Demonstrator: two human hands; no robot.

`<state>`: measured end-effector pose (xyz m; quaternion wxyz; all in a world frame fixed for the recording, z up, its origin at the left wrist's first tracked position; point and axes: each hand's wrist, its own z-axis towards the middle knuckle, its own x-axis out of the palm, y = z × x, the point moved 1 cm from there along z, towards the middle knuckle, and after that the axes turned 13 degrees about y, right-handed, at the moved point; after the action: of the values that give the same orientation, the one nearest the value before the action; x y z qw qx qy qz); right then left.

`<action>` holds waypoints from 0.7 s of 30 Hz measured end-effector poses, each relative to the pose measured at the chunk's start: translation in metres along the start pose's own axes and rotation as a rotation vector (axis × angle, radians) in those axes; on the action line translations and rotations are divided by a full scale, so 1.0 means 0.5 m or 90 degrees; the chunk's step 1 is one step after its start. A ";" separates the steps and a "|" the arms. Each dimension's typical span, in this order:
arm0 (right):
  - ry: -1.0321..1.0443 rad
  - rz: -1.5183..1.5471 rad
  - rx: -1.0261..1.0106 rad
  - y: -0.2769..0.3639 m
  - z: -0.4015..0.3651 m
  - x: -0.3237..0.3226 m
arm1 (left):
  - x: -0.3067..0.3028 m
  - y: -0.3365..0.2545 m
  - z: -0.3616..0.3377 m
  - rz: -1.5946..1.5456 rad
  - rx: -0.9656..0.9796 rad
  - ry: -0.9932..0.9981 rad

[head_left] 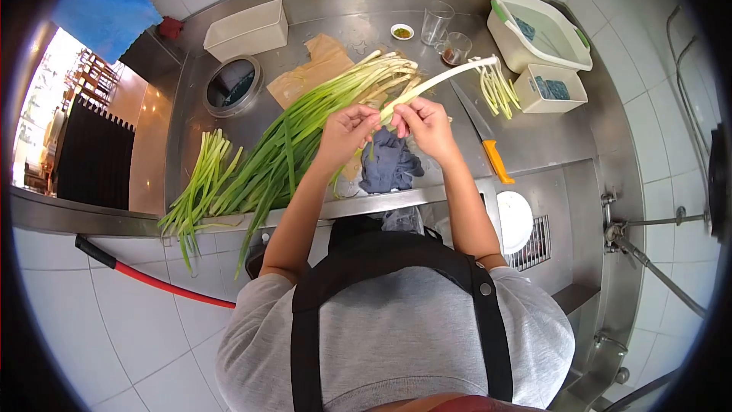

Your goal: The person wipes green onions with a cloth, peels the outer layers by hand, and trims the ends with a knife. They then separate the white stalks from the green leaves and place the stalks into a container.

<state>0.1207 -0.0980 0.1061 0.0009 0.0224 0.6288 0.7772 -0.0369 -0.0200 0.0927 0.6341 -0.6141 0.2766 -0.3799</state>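
My left hand (349, 133) and my right hand (425, 128) are close together above the steel counter, each with thumb and fingers pinched on one green onion (450, 75). Its pale stalk slants up to the right, past my right hand. To the left and behind my hands lies a big pile of green onions (305, 122), white ends toward the back and green leaves hanging over the front edge. A crumpled grey cloth (390, 162) sits just below my hands. On the right are a knife with an orange handle (497, 160) and a small bunch of thin pale stalks (499, 91).
Brown paper (293, 85) lies under part of the pile; a smaller green onion bunch (200, 179) is at left. A white bin (245, 30), two glasses (437, 23), a sauce dish (402, 31) and a water-filled tub (534, 38) line the back. Sink and taps (614, 233) are right.
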 end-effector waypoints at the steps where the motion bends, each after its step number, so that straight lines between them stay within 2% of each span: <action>1: 0.042 -0.009 0.007 0.003 -0.002 -0.005 | -0.005 -0.002 -0.001 -0.005 -0.008 0.009; 2: 0.043 -0.008 0.007 0.009 -0.005 -0.010 | -0.010 -0.006 -0.004 -0.004 -0.008 0.007; 4: 0.096 -0.127 -0.002 0.026 -0.011 -0.019 | -0.018 -0.020 -0.009 -0.025 -0.045 0.019; 6: 0.004 -0.105 0.011 0.038 -0.018 -0.034 | -0.034 -0.037 -0.019 -0.009 -0.040 0.012; 7: -0.109 -0.251 -0.033 0.047 -0.017 -0.094 | -0.046 -0.046 -0.024 0.007 -0.034 0.005; 8: -0.191 -0.309 -0.035 0.056 -0.019 -0.136 | -0.060 -0.052 -0.029 0.006 -0.034 0.005; 9: -0.349 -0.218 -0.144 0.010 -0.021 -0.202 | -0.079 -0.058 -0.034 0.053 -0.028 -0.018; 10: -0.429 -0.286 -0.129 0.060 -0.040 -0.237 | -0.097 -0.064 -0.039 0.099 -0.022 -0.042; 12: -0.621 -0.316 -0.184 0.060 -0.082 -0.351 | -0.128 -0.081 -0.051 0.107 -0.024 -0.084; 13: -0.621 -0.317 -0.183 0.071 -0.098 -0.368 | -0.142 -0.088 -0.057 0.115 -0.027 -0.125; 15: -0.748 -0.327 -0.160 0.085 -0.128 -0.390 | -0.162 -0.103 -0.062 0.110 -0.044 -0.150; 16: -0.750 -0.328 -0.160 0.075 -0.133 -0.391 | -0.171 -0.106 -0.061 0.106 -0.059 -0.175; 18: -0.551 -0.368 -0.021 0.029 -0.139 -0.388 | -0.181 -0.092 -0.046 0.105 -0.054 -0.153; 20: -0.350 -0.552 0.238 -0.017 -0.130 -0.338 | -0.182 -0.075 -0.032 0.099 -0.029 -0.111; 21: -0.226 -0.550 0.237 -0.056 -0.132 -0.305 | -0.181 -0.065 -0.026 0.100 -0.027 -0.108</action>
<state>0.2700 -0.1613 0.0600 0.4257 -0.1083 0.6989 0.5644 -0.1028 0.0485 0.1129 0.6697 -0.6342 0.2770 -0.2695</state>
